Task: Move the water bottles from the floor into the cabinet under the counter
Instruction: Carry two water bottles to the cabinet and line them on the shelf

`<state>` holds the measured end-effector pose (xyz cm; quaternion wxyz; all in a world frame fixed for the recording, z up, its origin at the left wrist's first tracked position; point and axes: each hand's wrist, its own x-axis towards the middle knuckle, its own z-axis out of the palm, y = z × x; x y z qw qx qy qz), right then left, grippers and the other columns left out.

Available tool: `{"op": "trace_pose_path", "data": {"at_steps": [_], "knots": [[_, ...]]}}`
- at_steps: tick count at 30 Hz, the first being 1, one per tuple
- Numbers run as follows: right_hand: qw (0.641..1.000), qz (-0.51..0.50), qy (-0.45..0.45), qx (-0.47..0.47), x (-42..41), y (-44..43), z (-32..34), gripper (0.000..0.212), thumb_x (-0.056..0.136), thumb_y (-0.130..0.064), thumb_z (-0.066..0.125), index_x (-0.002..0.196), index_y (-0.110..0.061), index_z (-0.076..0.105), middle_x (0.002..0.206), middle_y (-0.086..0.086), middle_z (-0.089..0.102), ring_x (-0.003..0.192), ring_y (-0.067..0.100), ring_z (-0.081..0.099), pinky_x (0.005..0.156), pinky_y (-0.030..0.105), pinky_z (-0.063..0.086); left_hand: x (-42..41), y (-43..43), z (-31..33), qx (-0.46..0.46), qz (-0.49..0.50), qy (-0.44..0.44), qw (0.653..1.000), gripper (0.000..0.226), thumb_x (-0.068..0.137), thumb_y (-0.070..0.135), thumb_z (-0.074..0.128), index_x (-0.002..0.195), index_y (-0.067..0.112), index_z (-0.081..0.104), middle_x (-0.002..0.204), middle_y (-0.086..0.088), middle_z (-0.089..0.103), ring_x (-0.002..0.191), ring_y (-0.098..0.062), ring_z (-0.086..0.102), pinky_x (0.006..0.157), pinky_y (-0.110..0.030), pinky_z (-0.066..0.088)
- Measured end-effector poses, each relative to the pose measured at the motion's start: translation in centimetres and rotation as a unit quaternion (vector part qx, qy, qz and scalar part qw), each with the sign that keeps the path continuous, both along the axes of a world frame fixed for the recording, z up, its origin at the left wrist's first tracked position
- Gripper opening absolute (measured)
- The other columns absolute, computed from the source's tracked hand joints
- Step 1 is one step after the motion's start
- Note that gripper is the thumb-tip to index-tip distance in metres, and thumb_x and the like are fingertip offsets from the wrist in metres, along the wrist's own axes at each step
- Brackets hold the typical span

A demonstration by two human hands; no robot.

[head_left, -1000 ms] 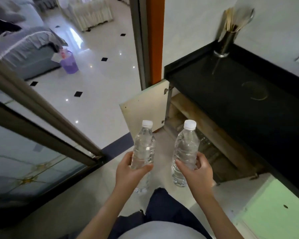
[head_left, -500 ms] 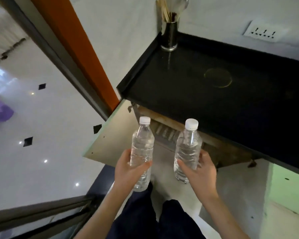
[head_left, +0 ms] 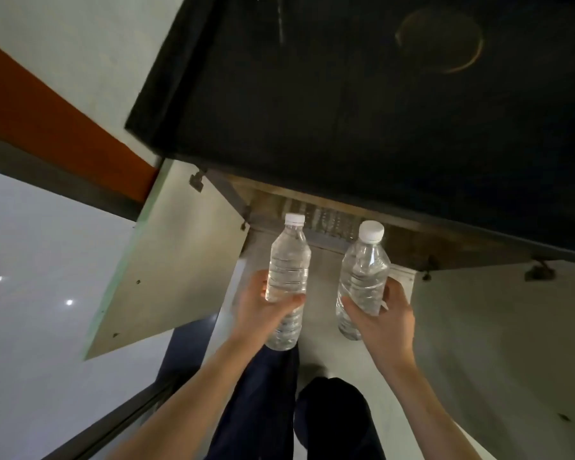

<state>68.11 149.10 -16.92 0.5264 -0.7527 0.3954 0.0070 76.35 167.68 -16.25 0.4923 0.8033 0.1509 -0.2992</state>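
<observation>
I hold two clear water bottles with white caps upright in front of me. My left hand (head_left: 259, 310) grips the left bottle (head_left: 287, 267) around its lower half. My right hand (head_left: 384, 322) grips the right bottle (head_left: 362, 273) the same way. Both bottles are in the air just before the open cabinet (head_left: 412, 244) under the black counter (head_left: 362, 104). Inside the cabinet, several more clear bottles (head_left: 326, 217) show dimly at the back.
The left cabinet door (head_left: 166, 260) stands swung open to my left, the right door (head_left: 498, 327) to my right. My dark-trousered legs (head_left: 263, 410) are below. A sliding-door track (head_left: 113, 426) runs at lower left, with glossy white floor (head_left: 30, 293) beyond.
My view has swung toward the counter and come closer, so the cabinet opening now lies straight ahead. Both bottles stay gripped in my hands, a little nearer the opening.
</observation>
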Motion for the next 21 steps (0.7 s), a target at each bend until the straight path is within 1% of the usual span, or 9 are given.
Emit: {"op": "trace_pose_path", "data": {"at_steps": [2,4,6,10,11,13,15,19,21], "knots": [[1.000,0.000,-0.008,0.012,0.8,-0.2,-4.3,0.054,0.071,-0.020,0.087,0.118,-0.024,0.060,0.101,-0.013,0.067,0.087,-0.003,0.065,0.072,0.025,0.056,0.7,-0.5,-4.6,-0.005,0.004,0.005,1.000,0.038,0.068,0.021,0.086,0.099,0.022,0.064,0.086,0.004,0.073,0.070,-0.001,0.068,0.056,-0.010,0.048],[0.999,-0.009,-0.020,0.024,1.5,-0.4,-8.7,0.053,0.074,-0.011,0.085,0.117,-0.022,0.058,0.097,-0.014,0.065,0.080,-0.009,0.064,0.060,0.011,0.051,1.6,-1.0,-9.7,-0.005,0.000,-0.002,1.000,0.040,0.066,0.022,0.087,0.099,0.024,0.064,0.086,0.006,0.073,0.072,-0.001,0.069,0.061,-0.014,0.051],[0.999,-0.008,-0.038,0.020,2.1,-0.7,-13.7,0.052,0.074,-0.002,0.084,0.115,-0.019,0.057,0.091,-0.016,0.064,0.072,-0.015,0.062,0.055,0.004,0.046,2.6,-1.5,-14.9,-0.014,0.007,-0.007,1.000,0.042,0.065,0.017,0.088,0.099,0.023,0.064,0.083,0.007,0.073,0.070,-0.001,0.069,0.059,-0.012,0.050],[0.998,-0.013,-0.052,-0.016,3.4,-1.4,-25.1,0.059,0.067,-0.006,0.089,0.115,-0.026,0.060,0.094,-0.020,0.068,0.086,-0.014,0.063,0.077,0.013,0.049,4.9,-2.0,-26.1,-0.017,0.010,-0.021,1.000,0.042,0.064,0.009,0.089,0.095,0.021,0.064,0.080,0.005,0.073,0.067,-0.002,0.069,0.056,-0.010,0.049],[0.998,-0.012,-0.059,-0.017,3.9,-1.7,-27.8,0.061,0.066,-0.004,0.089,0.114,-0.028,0.060,0.097,-0.021,0.067,0.089,-0.017,0.062,0.079,0.009,0.047,5.6,-1.8,-29.0,-0.011,0.002,-0.030,0.999,0.042,0.063,0.011,0.090,0.095,0.021,0.065,0.081,0.005,0.074,0.070,-0.003,0.070,0.058,-0.012,0.051],[0.997,-0.004,-0.077,-0.012,5.2,-2.3,-32.8,0.062,0.065,-0.002,0.089,0.110,-0.032,0.059,0.101,-0.020,0.067,0.091,-0.020,0.061,0.077,0.001,0.044,7.0,-1.7,-34.3,-0.007,-0.012,-0.043,0.999,0.045,0.062,0.018,0.091,0.098,0.025,0.065,0.086,0.006,0.074,0.077,-0.004,0.070,0.066,-0.016,0.054],[0.996,0.008,-0.090,-0.007,6.3,-2.9,-37.4,0.059,0.065,-0.001,0.089,0.104,-0.036,0.060,0.094,-0.022,0.070,0.088,-0.017,0.063,0.074,0.002,0.044,8.5,-1.8,-39.2,-0.008,-0.027,-0.048,0.998,0.046,0.062,0.024,0.091,0.099,0.029,0.064,0.089,0.009,0.074,0.080,-0.003,0.070,0.069,-0.020,0.054],[0.993,0.031,-0.109,-0.024,8.7,-4.1,-46.0,0.057,0.064,-0.001,0.089,0.110,-0.026,0.066,0.088,-0.024,0.072,0.083,-0.015,0.065,0.068,0.000,0.044,11.7,-2.5,-47.1,-0.042,-0.013,-0.076,0.996,0.037,0.067,0.017,0.088,0.097,0.024,0.067,0.085,0.007,0.076,0.076,-0.006,0.072,0.058,-0.013,0.049],[0.993,0.036,-0.112,-0.031,10.0,-4.6,-49.3,0.057,0.063,-0.006,0.090,0.106,-0.034,0.065,0.088,-0.023,0.073,0.082,-0.014,0.066,0.067,0.000,0.045,12.9,-2.9,-49.7,-0.058,-0.009,-0.089,0.994,0.032,0.070,0.017,0.085,0.097,0.022,0.069,0.086,0.005,0.076,0.076,-0.007,0.072,0.057,-0.012,0.049]]}}
